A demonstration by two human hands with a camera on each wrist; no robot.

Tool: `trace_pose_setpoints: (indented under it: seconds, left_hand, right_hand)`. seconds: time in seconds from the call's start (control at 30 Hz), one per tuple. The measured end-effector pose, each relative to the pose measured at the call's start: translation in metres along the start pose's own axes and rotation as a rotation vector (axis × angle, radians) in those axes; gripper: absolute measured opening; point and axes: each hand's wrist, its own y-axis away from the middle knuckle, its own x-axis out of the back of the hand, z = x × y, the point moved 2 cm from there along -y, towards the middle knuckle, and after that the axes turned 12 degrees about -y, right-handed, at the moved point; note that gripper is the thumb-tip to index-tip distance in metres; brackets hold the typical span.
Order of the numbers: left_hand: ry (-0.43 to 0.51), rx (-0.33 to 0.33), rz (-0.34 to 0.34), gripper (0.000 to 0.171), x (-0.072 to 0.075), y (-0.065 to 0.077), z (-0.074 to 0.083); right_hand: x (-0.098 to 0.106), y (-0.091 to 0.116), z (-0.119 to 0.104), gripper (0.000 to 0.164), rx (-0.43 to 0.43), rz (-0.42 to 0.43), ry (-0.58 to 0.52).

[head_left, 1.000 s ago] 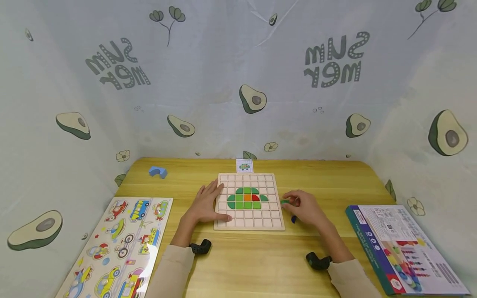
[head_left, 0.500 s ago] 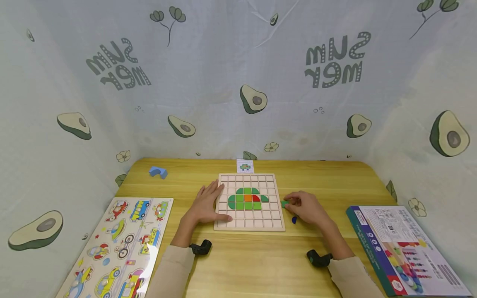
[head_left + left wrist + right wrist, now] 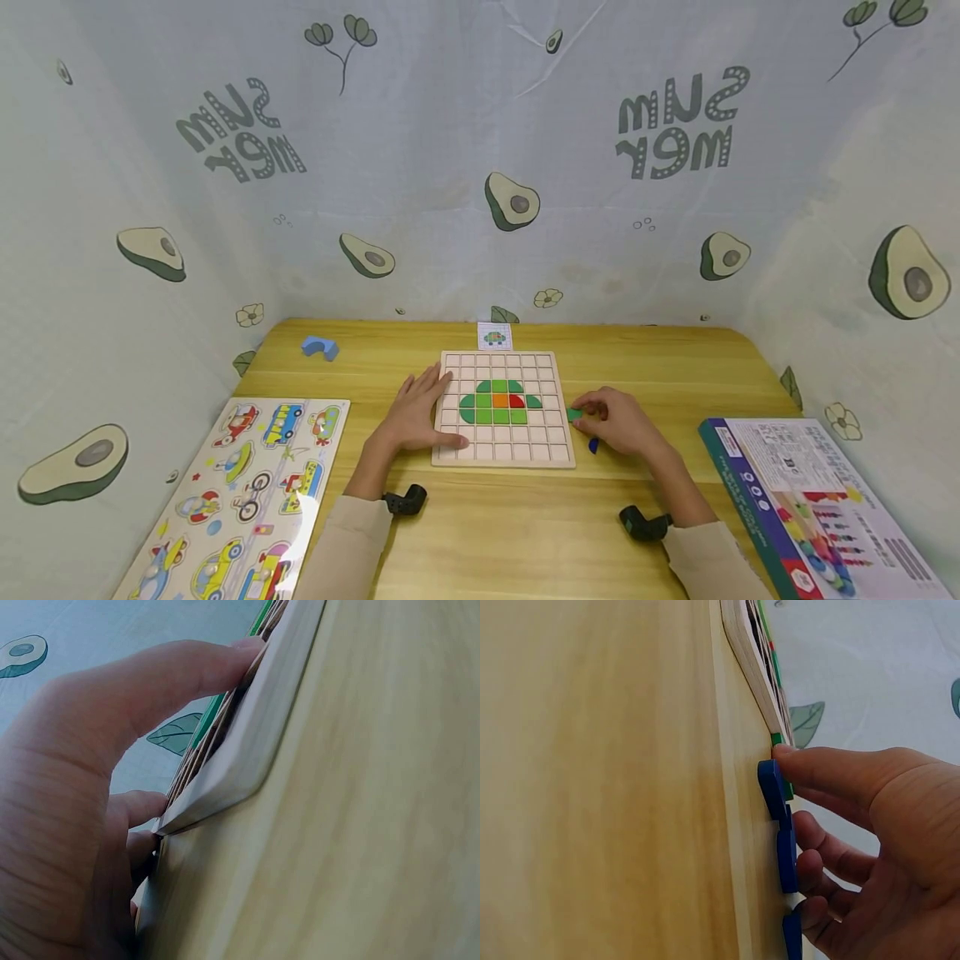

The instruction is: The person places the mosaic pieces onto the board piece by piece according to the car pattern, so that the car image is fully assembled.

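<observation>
A square wooden grid board lies mid-table, bearing a picture of green tiles, an orange tile and a red tile. My left hand rests at its left edge with the fingers spread and the thumb on the board's face. Just off the right edge, my right hand pinches a small green tile between thumb and fingers; the fingers partly hide it. Below that hand a dark blue piece lies on the table. The right wrist view shows several blue pieces beside the fingers.
A small pattern card stands behind the board. To the back left is a blue arch block. A vehicle puzzle board lies at left, a flat printed box at right. A patterned cloth encloses the table.
The green tile has turned slightly in my right hand's fingers, beside the board. More of the blue piece shows below that hand than a second ago. My left hand has stayed put.
</observation>
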Motion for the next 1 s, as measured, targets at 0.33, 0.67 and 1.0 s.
trace_pose_setpoints:
  seconds: [0.33, 0.67, 1.0]
  left_hand:
    - [-0.009, 0.006, -0.001, 0.123, -0.0033, -0.0014, -0.0010]
    - [-0.004, 0.008, -0.011, 0.123, -0.0014, -0.0015, -0.0015]
    - [-0.001, 0.010, -0.011, 0.122, -0.0008, -0.0018, -0.0014]
  right_hand:
    - [0.0004, 0.0017, -0.0005, 0.022, -0.010, 0.013, 0.001]
    - [0.0014, -0.0005, 0.0011, 0.025, -0.014, 0.040, 0.001]
    - [-0.0032, -0.0042, -0.0075, 0.023, 0.026, 0.029, -0.011]
